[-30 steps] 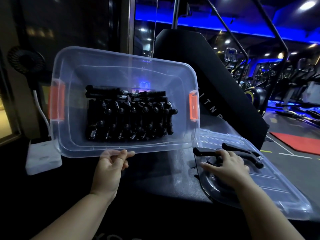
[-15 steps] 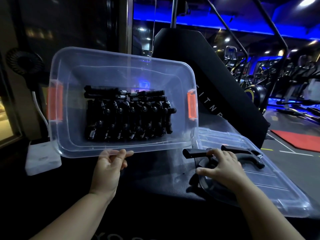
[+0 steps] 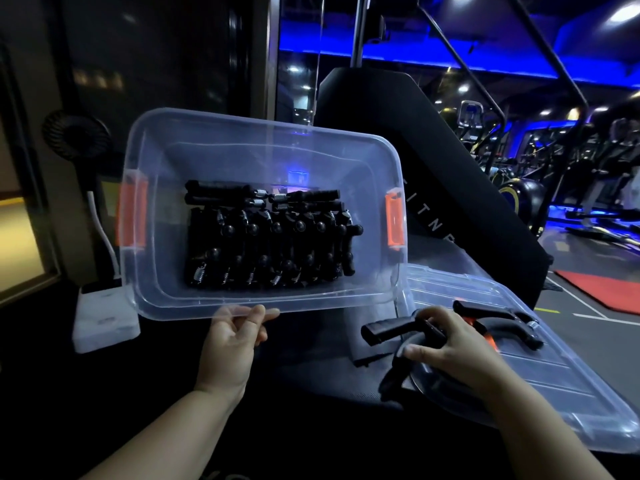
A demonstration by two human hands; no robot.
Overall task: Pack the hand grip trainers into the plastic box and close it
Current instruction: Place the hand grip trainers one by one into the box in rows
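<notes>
Item 1. Left grip [image 3: 232,344]: clenched on the near long rim of the box [image 3: 166,157], thumb and fingertips pinching the clear edge from below.

Item 2. Box: clear plastic, tipped up so its opening faces the viewer. It rises above and beyond the left grip. An orange latch [image 3: 131,216] sits on the end up and to the left of that grip. A second orange latch [image 3: 394,221] sits on the end up and to the right.

Item 3. Packed trainers [image 3: 270,240]: black, with metal springs. They stand in a tight row against the box floor with two more laid across the top, directly above the left grip.

Item 4. Right grip [image 3: 453,351]: grasping the held trainer [image 3: 382,331], with fingers curled over its middle. One black handle juts out left of the grip towards the box. The other handle drops below and left of the thumb.

Item 5. Lid [image 3: 540,382]: clear and ribbed, lying flat on the dark surface [image 3: 311,372], under and to the right of the right grip.

Item 6. Spare trainer [image 3: 498,317]: black, lying on the lid just beyond the right grip and apart from it. An orange part shows between the two; what it is cannot be told.

Item 7. White block [image 3: 104,320]: on the surface left of the left grip, with a white cable rising from it.
</notes>
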